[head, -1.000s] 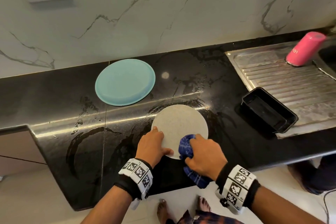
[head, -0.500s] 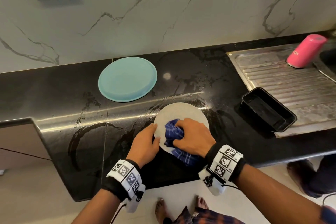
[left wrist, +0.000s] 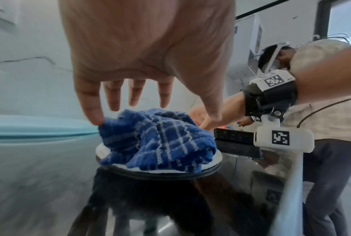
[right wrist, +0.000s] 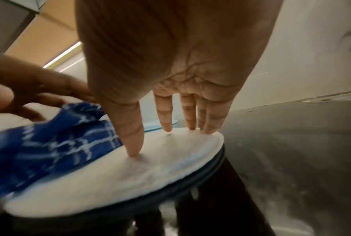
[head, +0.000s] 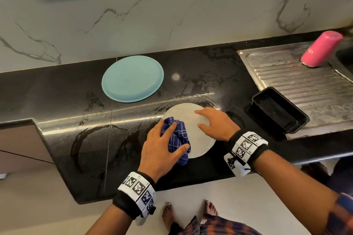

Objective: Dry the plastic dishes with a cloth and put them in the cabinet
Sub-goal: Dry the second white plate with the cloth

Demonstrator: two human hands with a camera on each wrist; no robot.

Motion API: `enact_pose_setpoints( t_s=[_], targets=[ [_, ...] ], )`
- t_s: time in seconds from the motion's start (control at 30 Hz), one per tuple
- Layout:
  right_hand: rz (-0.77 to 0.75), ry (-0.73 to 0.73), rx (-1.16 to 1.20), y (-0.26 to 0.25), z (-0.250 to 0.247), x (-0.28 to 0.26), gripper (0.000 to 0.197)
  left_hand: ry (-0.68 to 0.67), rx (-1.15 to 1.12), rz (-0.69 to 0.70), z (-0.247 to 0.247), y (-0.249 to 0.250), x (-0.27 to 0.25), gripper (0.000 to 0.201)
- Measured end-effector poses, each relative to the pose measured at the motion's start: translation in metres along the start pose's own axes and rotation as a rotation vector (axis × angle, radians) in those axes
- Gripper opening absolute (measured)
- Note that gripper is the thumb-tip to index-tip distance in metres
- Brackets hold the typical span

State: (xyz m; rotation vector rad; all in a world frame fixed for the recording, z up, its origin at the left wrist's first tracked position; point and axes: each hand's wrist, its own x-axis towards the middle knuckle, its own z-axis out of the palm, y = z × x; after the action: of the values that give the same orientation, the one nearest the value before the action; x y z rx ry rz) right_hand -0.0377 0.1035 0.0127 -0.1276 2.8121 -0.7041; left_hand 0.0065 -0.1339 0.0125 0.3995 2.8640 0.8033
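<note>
A white plastic plate [head: 200, 145] lies face down on the wet black worktop [head: 57, 101] near its front edge. A crumpled blue checked cloth [head: 179, 150] sits on the plate's left part. My left hand [head: 178, 135] lies over the cloth with fingers spread and nearly straight; in the left wrist view the left hand [left wrist: 189, 112] touches the cloth [left wrist: 156, 138] with little finger and thumb. My right hand [head: 198, 118] is open, its fingertips pressing the plate's right half. The right wrist view shows the right hand [right wrist: 150, 141] on the plate [right wrist: 130, 175] beside the cloth [right wrist: 49, 143].
A teal plate [head: 132, 78] lies upside down further back on the left. A black rectangular tray [head: 277, 110] sits at the edge of the steel drainboard [head: 305, 86], with a pink cup [head: 321, 49] tipped at its far right. A marble wall stands behind.
The right hand let go of the cloth and moved to the plate's right side. The left hand left the plate's left edge and came onto the cloth.
</note>
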Motion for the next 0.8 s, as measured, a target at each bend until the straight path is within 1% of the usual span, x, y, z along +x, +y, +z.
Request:
enact_pose_setpoints(
  t_s=[0.1, 0.17, 0.2, 0.27, 0.33, 0.4, 0.5, 0.63, 0.73, 0.8],
  targets=[
    [0.009, -0.135, -0.131, 0.002, 0.008, -0.001, 0.075, -0.106, 0.259, 0.019, 0.006, 0.015, 0.01, 0.097],
    [0.018, -0.165, -0.136, 0.001, 0.015, -0.004, 0.078, -0.192, 0.352, 0.006, 0.011, 0.021, 0.014, 0.1],
    [0.02, -0.167, -0.13, 0.001, 0.016, -0.005, 0.078, -0.214, 0.383, 0.007, 0.015, 0.022, 0.016, 0.097],
    [0.03, -0.183, -0.11, 0.002, 0.015, -0.006, 0.078, -0.222, 0.422, 0.016, 0.019, 0.019, 0.018, 0.082],
    [0.042, -0.194, -0.082, 0.003, 0.012, -0.007, 0.078, -0.228, 0.431, 0.024, 0.018, 0.014, 0.021, 0.072],
    [0.058, -0.196, -0.058, 0.001, 0.011, -0.007, 0.079, -0.251, 0.429, 0.03, 0.013, 0.009, 0.026, 0.069],
    [0.078, -0.192, -0.058, -0.004, 0.008, -0.006, 0.08, -0.305, 0.39, 0.059, 0.006, -0.003, 0.042, 0.069],
    [0.095, -0.197, -0.093, -0.009, 0.006, -0.002, 0.085, -0.404, 0.39, 0.181, -0.007, -0.014, 0.074, 0.069],
    [0.108, -0.223, -0.146, -0.012, 0.006, 0.001, 0.093, -0.444, 0.361, 0.227, -0.016, -0.013, 0.097, 0.071],
    [0.118, -0.249, -0.197, -0.015, 0.006, 0.003, 0.093, -0.443, 0.328, 0.262, -0.02, -0.009, 0.113, 0.074]
  ],
)
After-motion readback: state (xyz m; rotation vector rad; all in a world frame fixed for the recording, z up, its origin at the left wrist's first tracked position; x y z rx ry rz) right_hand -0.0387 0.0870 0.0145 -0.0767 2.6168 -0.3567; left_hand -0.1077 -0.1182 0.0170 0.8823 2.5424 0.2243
